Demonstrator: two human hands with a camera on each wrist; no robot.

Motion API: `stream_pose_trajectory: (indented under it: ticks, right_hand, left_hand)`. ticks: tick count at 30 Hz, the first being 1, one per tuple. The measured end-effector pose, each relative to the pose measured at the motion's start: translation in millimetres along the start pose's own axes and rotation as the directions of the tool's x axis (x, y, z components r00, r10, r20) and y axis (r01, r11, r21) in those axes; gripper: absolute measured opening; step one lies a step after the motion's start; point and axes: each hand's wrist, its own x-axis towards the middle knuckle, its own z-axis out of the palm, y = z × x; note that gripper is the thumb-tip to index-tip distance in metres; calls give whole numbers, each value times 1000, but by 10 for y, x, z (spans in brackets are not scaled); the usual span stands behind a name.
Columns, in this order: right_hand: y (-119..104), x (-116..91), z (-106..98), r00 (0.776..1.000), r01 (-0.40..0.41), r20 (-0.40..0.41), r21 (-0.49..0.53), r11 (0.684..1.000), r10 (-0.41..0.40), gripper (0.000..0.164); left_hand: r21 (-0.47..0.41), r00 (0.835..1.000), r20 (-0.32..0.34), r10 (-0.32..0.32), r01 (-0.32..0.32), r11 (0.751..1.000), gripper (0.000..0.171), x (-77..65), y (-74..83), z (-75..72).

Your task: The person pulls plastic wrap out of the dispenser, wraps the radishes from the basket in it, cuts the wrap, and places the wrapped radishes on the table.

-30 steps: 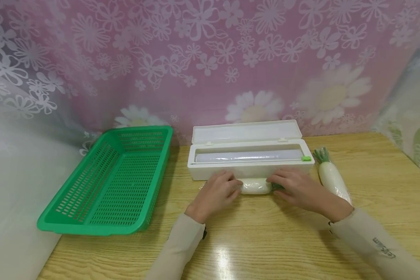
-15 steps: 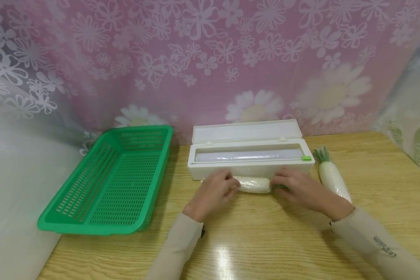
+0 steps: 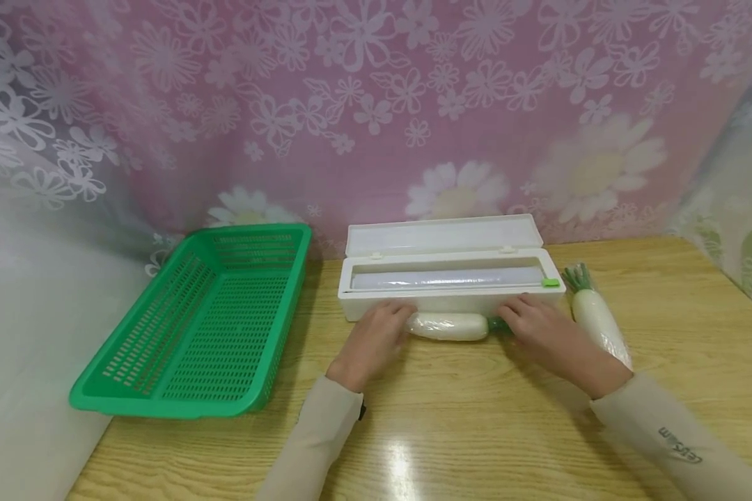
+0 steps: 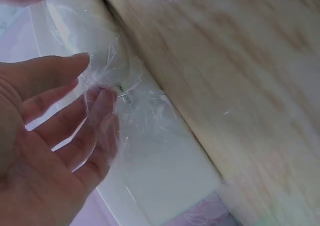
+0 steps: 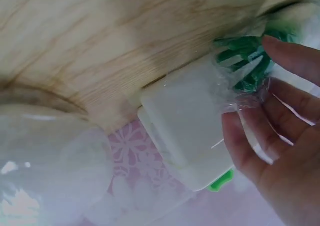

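A white radish (image 3: pixel 448 326) in clear plastic film lies crosswise on the table, along the front of a white cling film box (image 3: pixel 439 304). My left hand (image 3: pixel 376 337) is at its left end, fingers touching the loose film and thumb apart from them in the left wrist view. My right hand (image 3: pixel 548 337) is at the green leafy end; in the right wrist view its thumb touches the film-covered leaves (image 5: pixel 245 55), and its relaxed fingers touch the film's edge. A second wrapped radish (image 3: pixel 598 323) lies to the right, leaves pointing away.
The box's lid (image 3: pixel 445 235) stands raised at the back, with a film roll (image 3: pixel 445 278) and a green slider (image 3: pixel 549 283) inside. A green plastic basket (image 3: pixel 225 334) sits on the left of the wooden table (image 3: pixel 451 417). A flowered curtain (image 3: pixel 376 104) hangs behind.
Both hands have moved outward towards the radish's ends, uncovering more of it. The radish has shifted slightly towards the box. Basket, box and second radish stay put.
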Motion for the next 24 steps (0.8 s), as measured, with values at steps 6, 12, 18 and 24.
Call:
stream_pose_trajectory:
  ticks: [6,12,18,24]
  right_hand:
    - [-5,-48,65,999,31,-23,-247,968,-37,16]
    - [-10,-84,81,1000,-1,-30,-200,980,-5,19]
    - [32,-121,-12,990,-124,93,166,978,109,44]
    - [114,-138,-131,849,-501,452,522,691,274,39]
  left_hand:
    - [88,998,18,-52,50,995,18,-21,-8,23]
    - [193,977,117,-176,152,969,15,-49,2,16]
    - [166,982,115,-151,131,977,11,-96,-31,-1]
    - [-78,984,130,-126,137,987,17,-125,-89,-34]
